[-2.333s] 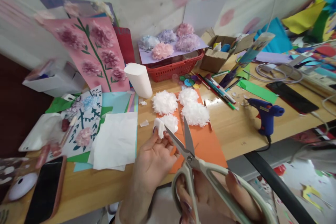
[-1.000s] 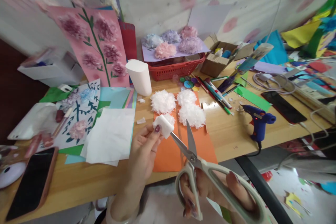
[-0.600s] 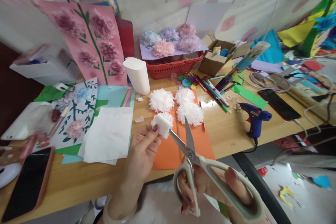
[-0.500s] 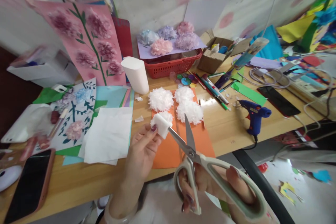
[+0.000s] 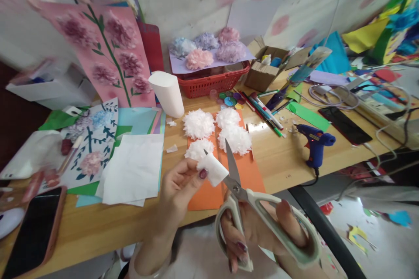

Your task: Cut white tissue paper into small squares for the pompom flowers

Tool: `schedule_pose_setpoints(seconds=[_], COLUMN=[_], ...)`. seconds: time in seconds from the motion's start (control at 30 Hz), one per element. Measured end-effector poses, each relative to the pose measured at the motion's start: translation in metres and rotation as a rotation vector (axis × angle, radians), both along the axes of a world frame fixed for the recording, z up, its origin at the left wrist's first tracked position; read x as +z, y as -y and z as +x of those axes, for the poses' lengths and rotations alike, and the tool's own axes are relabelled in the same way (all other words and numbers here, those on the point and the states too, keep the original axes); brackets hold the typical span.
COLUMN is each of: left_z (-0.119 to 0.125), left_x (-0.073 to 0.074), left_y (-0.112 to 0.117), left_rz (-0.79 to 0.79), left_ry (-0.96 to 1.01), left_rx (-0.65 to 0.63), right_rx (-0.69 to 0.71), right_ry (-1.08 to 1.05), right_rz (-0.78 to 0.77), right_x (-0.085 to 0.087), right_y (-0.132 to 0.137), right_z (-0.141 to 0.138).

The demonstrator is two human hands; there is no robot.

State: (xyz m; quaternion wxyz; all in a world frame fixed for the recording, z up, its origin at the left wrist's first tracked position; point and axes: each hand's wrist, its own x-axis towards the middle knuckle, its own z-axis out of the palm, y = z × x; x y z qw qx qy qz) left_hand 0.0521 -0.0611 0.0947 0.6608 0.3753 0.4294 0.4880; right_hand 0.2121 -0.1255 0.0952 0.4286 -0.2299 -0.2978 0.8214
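Left fingers [image 5: 194,182] tight on paper [image 5: 214,171]

Your scissors [image 5: 236,189] have cream handles [image 5: 310,258] and grey blades [image 5: 233,165]; your paper piece [image 5: 213,170] is plain white. You face white flowers [image 5: 198,124], orange card [image 5: 209,194], a blue glue gun [image 5: 316,143] and a white wall [image 5: 190,0] spotted pink.

Moderately bright, diffuse light; shadows soft and faint. Glare whitens the table [image 5: 275,161] left of the glue gun [image 5: 314,139] and the floor [image 5: 376,237] below and right of it. Far left of it, the white box [image 5: 54,89] appears blurred and stretched by wide-angle distortion.
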Motion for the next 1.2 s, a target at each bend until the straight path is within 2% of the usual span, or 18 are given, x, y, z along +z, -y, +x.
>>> schedule_pose_setpoints(seconds=[0.17, 0.33, 0.47, 0.6, 0.77, 0.87, 0.93, 1.0, 1.1, 1.13, 1.2], left_z=[0.005, 0.004, 0.000, -0.005, -0.008, -0.008, -0.008, -0.010, -0.016, -0.018, -0.022], left_x=[0.004, 0.003, -0.001, -0.004, -0.008, -0.010, -0.013, -0.016, -0.019, -0.019, -0.020], left_y=[0.003, 0.003, 0.000, -0.003, -0.005, -0.008, -0.012, -0.018, -0.029, -0.033, -0.041], left_rz=[-0.052, -0.018, 0.008, 0.044, 0.073, 0.068, 0.016, -0.042, -0.080, -0.084, -0.095], left_ry=[0.018, 0.000, -0.016, -0.039, -0.060, -0.078, -0.075, -0.060, -0.075, -0.095, -0.147], left_rx=[0.072, 0.034, 0.009, -0.031, -0.064, -0.034, 0.027, 0.107, 0.209, 0.233, 0.259], right_rx=[-0.028, 0.026, -0.001, 0.001, 0.004, -0.034, -0.148, -0.380, -0.757, -0.829, -0.867], right_ry=[-0.076, -0.206, -0.212, -0.147, -0.017, 0.042, 0.152, 0.398, 1.014, 1.242, 1.595], right_rz=[-0.131, -0.090, -0.099, -0.020, -0.089, -0.050, 0.017, 0.075, 0.046, 0.033, 0.024], right_x=[-0.006, -0.015, -0.022, -0.031, -0.038, -0.042, -0.043, -0.044, -0.045, -0.047, -0.052], right_y=[0.005, 0.004, 0.008, 0.010, 0.010, 0.009, 0.007, 0.002, -0.007, -0.010, -0.013], right_z=[-0.011, -0.015, -0.013, -0.010, -0.008, 0.002, 0.016, 0.035, 0.067, 0.076, 0.091])
